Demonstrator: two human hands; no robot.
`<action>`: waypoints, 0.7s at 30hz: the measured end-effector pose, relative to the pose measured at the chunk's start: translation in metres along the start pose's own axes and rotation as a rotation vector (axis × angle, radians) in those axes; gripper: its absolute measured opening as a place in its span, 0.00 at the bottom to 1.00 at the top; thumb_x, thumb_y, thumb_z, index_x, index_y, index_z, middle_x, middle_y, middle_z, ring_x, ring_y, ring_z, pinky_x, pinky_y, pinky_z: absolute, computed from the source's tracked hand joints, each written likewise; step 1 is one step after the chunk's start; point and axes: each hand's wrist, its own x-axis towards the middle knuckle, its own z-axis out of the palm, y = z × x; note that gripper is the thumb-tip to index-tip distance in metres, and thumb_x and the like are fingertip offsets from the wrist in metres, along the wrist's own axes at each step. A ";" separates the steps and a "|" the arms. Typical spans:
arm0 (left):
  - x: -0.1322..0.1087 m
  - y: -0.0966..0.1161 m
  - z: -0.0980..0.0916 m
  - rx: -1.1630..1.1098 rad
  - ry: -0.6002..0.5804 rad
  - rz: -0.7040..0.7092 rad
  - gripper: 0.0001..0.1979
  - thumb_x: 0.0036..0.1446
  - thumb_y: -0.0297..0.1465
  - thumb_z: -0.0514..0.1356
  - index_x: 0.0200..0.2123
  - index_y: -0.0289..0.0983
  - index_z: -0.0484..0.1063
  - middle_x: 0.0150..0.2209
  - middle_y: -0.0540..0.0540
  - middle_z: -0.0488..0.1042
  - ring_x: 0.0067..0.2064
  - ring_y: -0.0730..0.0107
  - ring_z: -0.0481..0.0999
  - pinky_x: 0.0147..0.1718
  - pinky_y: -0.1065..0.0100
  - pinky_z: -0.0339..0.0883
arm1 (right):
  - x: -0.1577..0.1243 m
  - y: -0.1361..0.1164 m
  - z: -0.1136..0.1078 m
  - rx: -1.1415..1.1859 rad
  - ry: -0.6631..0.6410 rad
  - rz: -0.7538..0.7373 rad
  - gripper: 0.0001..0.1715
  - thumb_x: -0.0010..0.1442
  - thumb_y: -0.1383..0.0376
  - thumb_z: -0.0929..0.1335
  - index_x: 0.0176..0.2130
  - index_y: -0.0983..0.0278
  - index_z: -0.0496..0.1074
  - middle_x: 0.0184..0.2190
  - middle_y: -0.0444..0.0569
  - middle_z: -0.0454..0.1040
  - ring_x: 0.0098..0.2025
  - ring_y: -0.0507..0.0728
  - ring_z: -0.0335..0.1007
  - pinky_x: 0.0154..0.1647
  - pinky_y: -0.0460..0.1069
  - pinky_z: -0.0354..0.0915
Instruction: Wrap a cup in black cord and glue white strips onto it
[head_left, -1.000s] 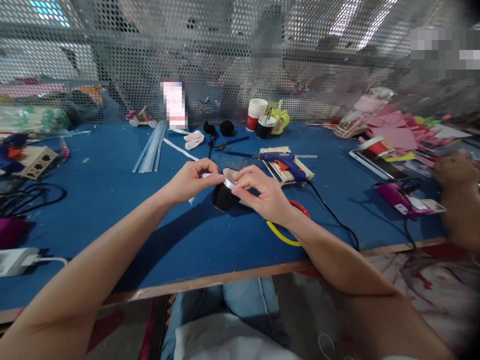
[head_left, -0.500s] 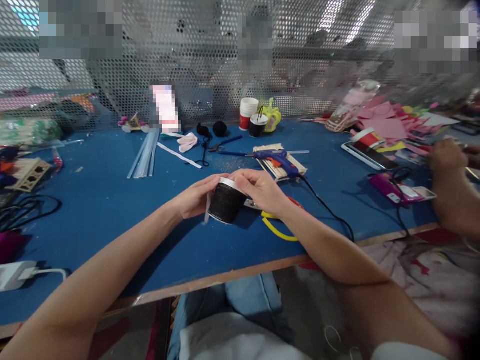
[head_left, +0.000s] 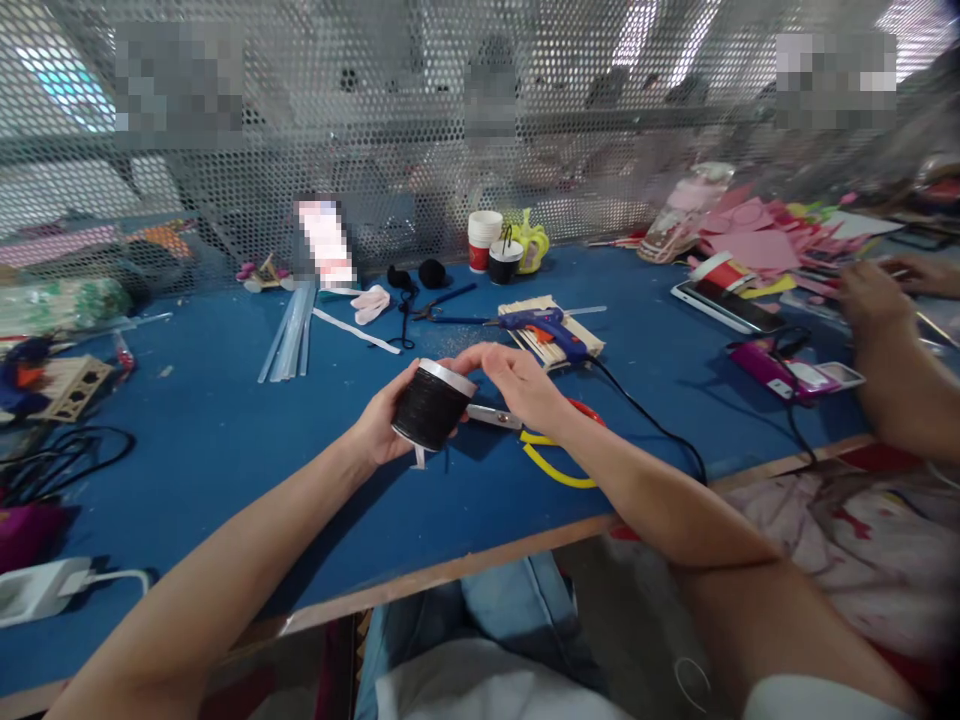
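Note:
A paper cup wrapped in black cord (head_left: 429, 408), with a white band around its rim, is tilted above the blue table. My left hand (head_left: 377, 420) is wrapped around its left side and underside. A short white strip (head_left: 418, 458) hangs below the cup. My right hand (head_left: 521, 385) is at the far right of the rim, fingers extended and thumb lifted off; whether the fingertips touch the rim I cannot tell. Under my right wrist lie scissors (head_left: 559, 478) with yellow and red handles, partly hidden by the arm.
A blue glue gun (head_left: 547, 325) rests on a stick panel (head_left: 525, 345), its cable trailing right. Behind are pliers (head_left: 450, 300), white ribbon (head_left: 370, 304), clear glue sticks (head_left: 289, 340), stacked paper cups (head_left: 482, 240) and a black-wrapped cup (head_left: 505, 262). At right, another person's hand (head_left: 874, 300) works near pink paper.
The cup has shifted slightly left and turned in my left hand, showing more of its white rim band. My right thumb has come off the rim.

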 end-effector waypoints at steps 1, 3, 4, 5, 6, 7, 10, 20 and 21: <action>0.000 0.000 -0.001 -0.006 0.010 0.000 0.25 0.60 0.43 0.48 0.56 0.37 0.60 0.37 0.40 0.76 0.33 0.58 0.79 0.29 0.61 0.72 | -0.001 0.001 0.001 -0.011 -0.007 -0.018 0.25 0.64 0.50 0.57 0.32 0.63 0.72 0.34 0.49 0.75 0.40 0.53 0.70 0.46 0.51 0.64; 0.001 -0.001 -0.001 -0.014 0.031 0.000 0.24 0.60 0.43 0.48 0.55 0.36 0.61 0.35 0.40 0.77 0.32 0.58 0.78 0.29 0.61 0.72 | -0.002 0.002 0.005 -0.024 -0.010 -0.017 0.20 0.61 0.52 0.62 0.31 0.64 0.70 0.36 0.50 0.74 0.41 0.54 0.70 0.44 0.51 0.65; 0.001 -0.002 -0.001 -0.016 0.043 -0.001 0.23 0.60 0.42 0.48 0.54 0.36 0.62 0.33 0.41 0.77 0.31 0.59 0.78 0.28 0.61 0.72 | -0.003 0.001 0.008 -0.024 -0.005 0.005 0.18 0.60 0.53 0.63 0.29 0.64 0.69 0.36 0.49 0.73 0.39 0.53 0.70 0.42 0.50 0.66; 0.002 -0.003 -0.001 -0.016 0.053 -0.003 0.23 0.60 0.42 0.48 0.54 0.36 0.62 0.32 0.41 0.76 0.30 0.59 0.78 0.27 0.62 0.71 | -0.004 0.001 0.010 -0.018 0.000 0.035 0.17 0.60 0.54 0.64 0.28 0.64 0.68 0.35 0.49 0.73 0.37 0.52 0.69 0.39 0.49 0.66; 0.002 -0.003 -0.001 -0.016 0.062 -0.003 0.23 0.60 0.42 0.48 0.54 0.36 0.61 0.31 0.41 0.76 0.30 0.59 0.78 0.27 0.62 0.71 | -0.004 0.000 0.011 -0.004 -0.003 0.063 0.16 0.60 0.55 0.64 0.27 0.64 0.67 0.34 0.48 0.72 0.34 0.51 0.69 0.36 0.48 0.67; 0.002 -0.003 -0.001 -0.015 0.065 -0.003 0.23 0.60 0.41 0.48 0.55 0.36 0.61 0.31 0.41 0.76 0.30 0.59 0.78 0.27 0.62 0.71 | -0.004 0.000 0.012 0.015 -0.009 0.088 0.16 0.60 0.55 0.64 0.27 0.64 0.67 0.33 0.47 0.72 0.31 0.50 0.67 0.33 0.47 0.66; 0.002 -0.002 -0.001 -0.011 0.062 0.004 0.24 0.60 0.41 0.47 0.56 0.36 0.60 0.33 0.40 0.76 0.30 0.59 0.78 0.27 0.63 0.71 | -0.004 0.000 0.011 0.048 -0.033 0.100 0.19 0.60 0.54 0.63 0.27 0.64 0.67 0.32 0.47 0.71 0.29 0.49 0.66 0.31 0.47 0.65; 0.004 -0.003 0.000 0.025 0.145 0.010 0.23 0.60 0.40 0.49 0.56 0.37 0.61 0.34 0.41 0.75 0.30 0.61 0.78 0.27 0.63 0.71 | -0.002 -0.003 0.013 -0.068 -0.020 0.166 0.17 0.61 0.56 0.62 0.28 0.65 0.66 0.26 0.45 0.69 0.27 0.49 0.65 0.31 0.46 0.63; 0.004 -0.003 0.000 0.020 0.147 0.007 0.23 0.60 0.40 0.49 0.56 0.36 0.60 0.34 0.41 0.75 0.30 0.61 0.78 0.27 0.63 0.71 | -0.001 -0.004 0.012 -0.061 -0.037 0.166 0.16 0.61 0.57 0.62 0.28 0.65 0.66 0.27 0.45 0.69 0.27 0.49 0.66 0.30 0.46 0.64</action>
